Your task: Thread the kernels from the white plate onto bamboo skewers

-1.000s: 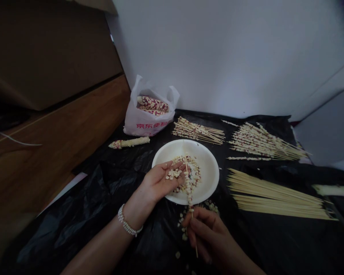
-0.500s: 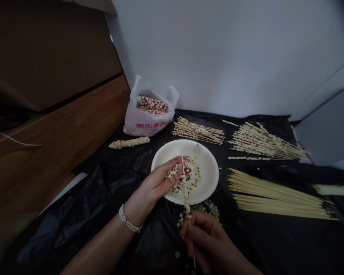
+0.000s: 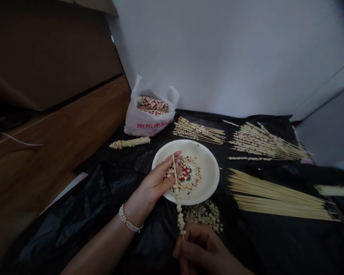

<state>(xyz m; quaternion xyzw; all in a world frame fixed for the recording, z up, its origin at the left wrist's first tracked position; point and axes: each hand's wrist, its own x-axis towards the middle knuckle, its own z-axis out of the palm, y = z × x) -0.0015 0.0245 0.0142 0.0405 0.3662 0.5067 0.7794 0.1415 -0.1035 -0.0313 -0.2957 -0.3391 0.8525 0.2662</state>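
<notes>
Over a white bowl point(image 3: 212, 183), my left hand point(image 3: 154, 185) is cupped palm up, with several pale corn kernels point(image 3: 170, 172) lying in it. My right hand point(image 3: 202, 246) pinches the lower end of a bamboo skewer point(image 3: 179, 214) threaded with kernels. Its bare upper end stands in front of my left palm; whether it touches the palm I cannot tell. More white and dark red kernels lie in the bowl around a printed red and green pattern. A pile of loose kernels point(image 3: 208, 217) sits on the black plastic sheet just below the bowl.
Behind the bowl stands a white plastic bag point(image 3: 147, 124) with speckled corn cobs point(image 3: 153, 103). A mostly stripped cob point(image 3: 130, 143) lies left. Filled skewers point(image 3: 199, 131) lie behind, with a larger pile point(image 3: 260, 141) farther right. Bare skewers point(image 3: 275, 194) lie right of the bowl.
My right hand has moved slightly left and down with the skewer. The skewer's tip has shifted left across my left palm, and more of the loose kernel pile shows.
</notes>
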